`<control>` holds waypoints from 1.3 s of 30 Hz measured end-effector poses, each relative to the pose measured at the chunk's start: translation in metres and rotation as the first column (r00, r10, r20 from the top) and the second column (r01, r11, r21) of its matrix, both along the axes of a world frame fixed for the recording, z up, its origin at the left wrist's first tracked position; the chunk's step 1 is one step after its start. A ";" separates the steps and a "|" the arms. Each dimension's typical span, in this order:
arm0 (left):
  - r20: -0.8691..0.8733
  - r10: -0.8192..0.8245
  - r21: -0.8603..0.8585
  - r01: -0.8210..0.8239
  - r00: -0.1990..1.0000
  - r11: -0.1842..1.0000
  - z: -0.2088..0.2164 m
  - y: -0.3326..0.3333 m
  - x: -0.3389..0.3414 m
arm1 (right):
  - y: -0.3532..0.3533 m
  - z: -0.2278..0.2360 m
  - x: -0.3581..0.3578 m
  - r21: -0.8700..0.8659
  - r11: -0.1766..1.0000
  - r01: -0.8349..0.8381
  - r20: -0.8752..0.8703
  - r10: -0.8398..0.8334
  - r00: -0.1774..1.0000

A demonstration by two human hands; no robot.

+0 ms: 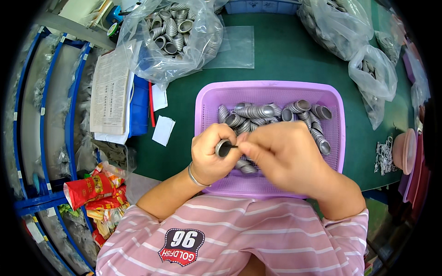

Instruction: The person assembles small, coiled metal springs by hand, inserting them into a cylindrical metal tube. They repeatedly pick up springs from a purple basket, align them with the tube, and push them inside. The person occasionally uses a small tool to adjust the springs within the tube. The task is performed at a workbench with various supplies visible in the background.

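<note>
My left hand (209, 156) is wrapped round a grey ribbed tube (224, 148), its round open end facing up toward me. My right hand (294, 156), slightly blurred, has thumb and forefinger pinched together right beside that opening. A thin dark piece (234, 146) shows between the pinched fingers and the tube's mouth; its kind is too small to make out. Both hands are over the near part of a purple plastic basket (271, 84). More grey ribbed tubes (258, 112) lie loosely inside it, some partly hidden behind my hands.
A clear bag (152, 62) full of similar tubes stands at the back left, with more filled bags (338, 27) at the back right. Papers (110, 96) and a blue tray (139, 108) lie left. White strings (386, 155) lie right, by a pink bowl (405, 149).
</note>
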State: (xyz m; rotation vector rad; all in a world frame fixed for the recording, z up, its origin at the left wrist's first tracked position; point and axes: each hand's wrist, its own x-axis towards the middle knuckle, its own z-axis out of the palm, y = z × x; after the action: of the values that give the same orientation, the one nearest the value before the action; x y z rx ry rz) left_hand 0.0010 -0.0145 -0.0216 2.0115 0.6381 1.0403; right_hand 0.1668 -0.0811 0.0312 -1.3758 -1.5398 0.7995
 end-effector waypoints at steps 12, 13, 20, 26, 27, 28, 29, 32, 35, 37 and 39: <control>-0.016 0.129 -0.016 -0.130 0.991 0.991 -0.004 -0.003 0.008 | -0.012 0.004 -0.012 0.395 0.918 -0.040 0.492 -0.174 0.853; -0.008 0.105 0.003 -0.105 0.994 0.994 -0.006 -0.001 0.007 | -0.011 0.003 -0.012 0.373 0.927 -0.033 0.453 -0.150 0.879; 0.019 -0.036 -0.036 0.036 0.999 0.999 -0.009 0.002 -0.004 | -0.001 -0.005 -0.004 0.136 0.991 -0.014 0.019 0.011 1.000; -0.092 -0.057 -0.049 0.053 0.994 0.997 -0.002 0.001 -0.004 | 0.009 0.002 0.013 -0.174 0.980 -0.097 -0.096 0.082 0.992; -0.110 -0.070 -0.045 0.065 0.992 0.997 0.000 0.002 -0.002 | 0.012 0.001 0.017 -0.203 0.974 -0.100 -0.064 0.089 0.994; -0.115 -0.060 -0.088 0.050 0.992 0.995 0.000 0.001 -0.001 | 0.013 0.001 0.019 -0.233 0.967 -0.102 -0.032 0.098 0.995; -0.122 -0.049 -0.130 0.033 0.991 0.991 0.001 -0.001 -0.001 | 0.011 -0.001 0.017 -0.125 0.988 -0.092 0.020 0.095 0.995; -0.054 -0.116 -0.273 0.097 0.992 0.957 0.007 0.000 -0.001 | 0.010 -0.005 0.017 0.119 0.988 -0.093 0.153 0.074 0.985; 0.110 -0.195 -0.402 0.223 0.975 0.888 0.002 0.004 -0.003 | 0.006 0.005 0.016 0.113 0.985 -0.132 0.268 0.098 0.958; 0.213 -0.200 -0.518 0.284 0.957 0.807 -0.004 0.006 -0.005 | 0.002 0.005 0.011 0.116 0.985 -0.130 0.315 0.087 0.945; 0.186 -0.168 -0.367 0.227 0.968 0.902 -0.006 0.007 -0.003 | 0.000 0.003 0.006 0.130 0.984 -0.126 0.335 0.076 0.939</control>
State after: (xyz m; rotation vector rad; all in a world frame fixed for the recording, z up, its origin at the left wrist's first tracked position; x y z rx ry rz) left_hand -0.0017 -0.0072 -0.0281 1.5991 0.4999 0.8565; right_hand 0.1727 -0.0809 0.0342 -1.3768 -1.9017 0.5179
